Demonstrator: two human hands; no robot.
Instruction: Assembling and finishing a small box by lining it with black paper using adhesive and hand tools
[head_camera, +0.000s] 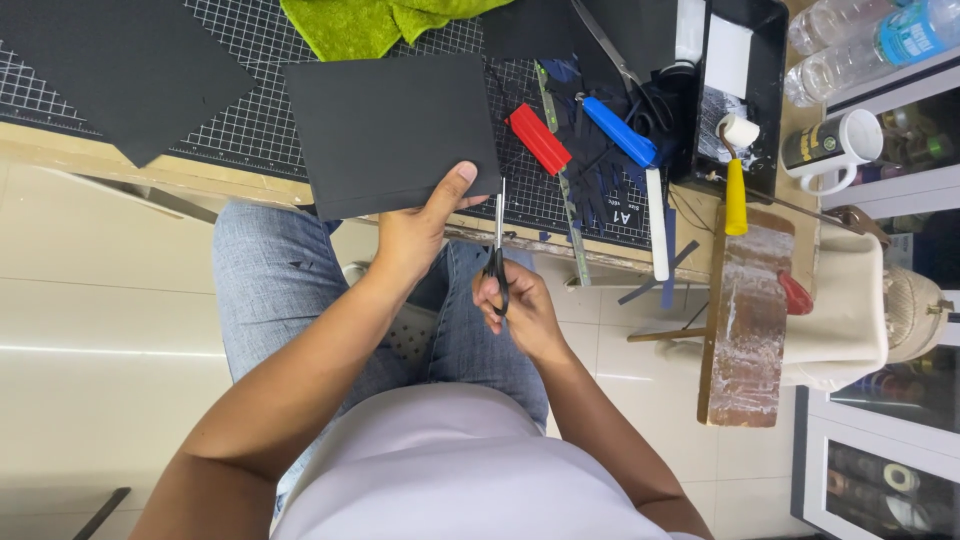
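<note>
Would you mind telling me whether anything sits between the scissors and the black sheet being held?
Nothing visible does. The scissors in the right hand point up at the right edge of the black sheet, which the left hand grips.

A pale glossy tiled floor (110, 330) catches soft streaks of light. A wooden worktable (150, 170) carries a gridded cutting mat (260, 120) (dark, white-lined). At the right edge stands a white cabinet (870, 470) with glass doors, and a paint-smeared wooden board (748, 320) leans at the table.
</note>
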